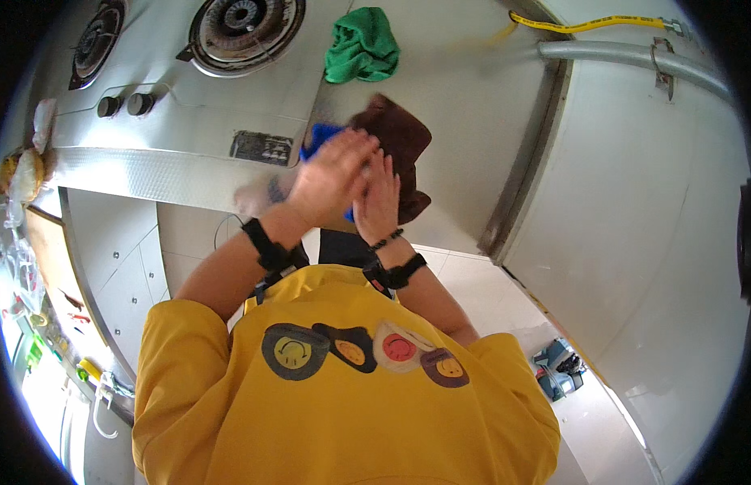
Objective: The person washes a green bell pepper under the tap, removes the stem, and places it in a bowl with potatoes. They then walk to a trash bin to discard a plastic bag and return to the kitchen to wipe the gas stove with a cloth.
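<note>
My left hand and my right hand meet over the stainless steel counter, fingers stretched out and somewhat blurred. A dark brown cloth lies crumpled beyond and beside my right hand. Blue cloth shows at the far side of my left hand, and a bit of blue shows below, near my right palm. Whether either hand grips the cloths is hidden by the overlapping fingers. Farther back, a bunched green cloth rests on the counter, apart from both hands.
A gas stove with a large burner, a smaller-looking burner and knobs stands at the left. A yellow hose and metal pipe run along the right wall panel. Plastic bags lie at the far left.
</note>
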{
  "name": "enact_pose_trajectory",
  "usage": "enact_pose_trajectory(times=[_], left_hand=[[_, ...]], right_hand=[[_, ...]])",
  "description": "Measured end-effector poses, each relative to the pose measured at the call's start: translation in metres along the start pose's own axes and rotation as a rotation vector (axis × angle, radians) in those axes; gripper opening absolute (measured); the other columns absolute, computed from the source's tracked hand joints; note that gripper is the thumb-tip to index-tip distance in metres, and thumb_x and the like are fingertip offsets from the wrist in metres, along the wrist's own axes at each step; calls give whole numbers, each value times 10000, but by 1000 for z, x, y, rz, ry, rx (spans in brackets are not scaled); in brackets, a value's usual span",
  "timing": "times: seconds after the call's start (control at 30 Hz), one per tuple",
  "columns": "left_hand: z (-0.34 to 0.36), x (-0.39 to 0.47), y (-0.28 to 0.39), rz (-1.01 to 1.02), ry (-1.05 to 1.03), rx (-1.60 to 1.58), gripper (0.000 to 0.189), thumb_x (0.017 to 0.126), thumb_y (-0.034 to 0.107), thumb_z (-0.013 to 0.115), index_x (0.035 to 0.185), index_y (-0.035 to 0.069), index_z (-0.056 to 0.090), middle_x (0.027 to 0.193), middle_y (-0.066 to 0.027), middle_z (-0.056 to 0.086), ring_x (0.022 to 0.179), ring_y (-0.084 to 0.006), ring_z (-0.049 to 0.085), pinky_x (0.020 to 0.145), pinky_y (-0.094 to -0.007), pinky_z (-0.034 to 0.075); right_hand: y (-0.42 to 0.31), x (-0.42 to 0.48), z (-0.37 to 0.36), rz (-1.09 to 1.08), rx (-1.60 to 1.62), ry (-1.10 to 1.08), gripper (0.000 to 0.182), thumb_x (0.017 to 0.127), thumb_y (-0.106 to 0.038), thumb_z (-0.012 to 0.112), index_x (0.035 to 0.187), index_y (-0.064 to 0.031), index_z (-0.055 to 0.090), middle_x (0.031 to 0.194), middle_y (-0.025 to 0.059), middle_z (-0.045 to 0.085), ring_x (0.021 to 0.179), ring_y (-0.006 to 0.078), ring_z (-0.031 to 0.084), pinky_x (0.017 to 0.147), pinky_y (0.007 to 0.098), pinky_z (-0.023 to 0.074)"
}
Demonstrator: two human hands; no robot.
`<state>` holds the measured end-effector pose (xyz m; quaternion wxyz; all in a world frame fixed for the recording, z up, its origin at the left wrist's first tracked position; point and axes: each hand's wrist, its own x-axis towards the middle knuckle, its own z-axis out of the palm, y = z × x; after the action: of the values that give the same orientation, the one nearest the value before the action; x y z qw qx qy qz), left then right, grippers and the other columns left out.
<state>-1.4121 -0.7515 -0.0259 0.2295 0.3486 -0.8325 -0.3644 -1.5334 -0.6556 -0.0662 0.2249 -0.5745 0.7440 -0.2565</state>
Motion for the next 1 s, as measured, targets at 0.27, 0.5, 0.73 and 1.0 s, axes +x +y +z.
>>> enact_pose_trajectory(times=[0.27,0.5,0.73,1.0], left_hand=[[44,-59,-2,216,-281,301,547,842,378,500,1317,147,358,1406,-166,255,1292,-292,266,1037,-405,244],[-93,-162,-102,-48,-223,608,617,756,387,594,1272,95,424,1299,-150,405,1231,-302,350,1019,-406,301],[-190,-180,-179,-724,328,754,710,795,437,534,1314,2,322,1386,-237,238,1287,-373,236,1032,-464,228],[-203,-189,-180,-542,199,581,700,780,399,562,1319,22,323,1395,-193,262,1289,-353,259,1039,-463,240]], right_hand=[[43,-37,-22,227,-88,156,583,756,-18,397,1333,-10,314,1374,210,300,1279,378,244,1053,468,155],[65,-37,-5,310,-132,438,436,871,-125,365,1281,23,364,1363,234,307,1276,382,251,1059,448,178],[-10,-15,40,612,-366,368,535,890,-328,331,1341,-42,309,1427,181,208,1309,361,202,1036,509,185],[-58,-28,79,232,-336,136,537,896,-339,305,1339,-35,324,1435,156,207,1317,344,187,1057,459,158]])
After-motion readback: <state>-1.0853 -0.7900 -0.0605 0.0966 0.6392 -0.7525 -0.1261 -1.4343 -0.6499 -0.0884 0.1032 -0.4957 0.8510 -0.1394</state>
